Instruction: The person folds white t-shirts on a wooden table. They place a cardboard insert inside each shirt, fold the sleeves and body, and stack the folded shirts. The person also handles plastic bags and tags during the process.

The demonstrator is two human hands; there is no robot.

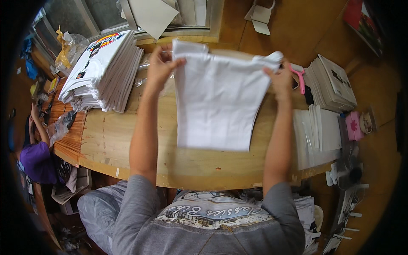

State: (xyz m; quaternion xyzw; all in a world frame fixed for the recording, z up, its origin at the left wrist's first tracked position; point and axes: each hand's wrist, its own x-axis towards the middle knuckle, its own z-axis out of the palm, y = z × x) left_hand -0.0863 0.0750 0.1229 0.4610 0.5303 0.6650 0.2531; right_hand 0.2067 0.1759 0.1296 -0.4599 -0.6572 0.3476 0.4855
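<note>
A white garment, apparently a partly folded T-shirt, hangs between my two hands over the wooden table, its lower edge toward me. My left hand pinches its far left corner, thumb on top of the cloth. At its far right corner my right hand grips the bunched cloth, slightly blurred. Some fingers of both hands are hidden behind the fabric. Just right of my right hand lies a pink-handled tool with a white head, which looks like a lint roller.
Left on the table stands a tall stack of folded white shirts, the top one printed. Rightward are a stack of flat packs, white sheets, clear plastic bags and a pink box. A person in purple works far left.
</note>
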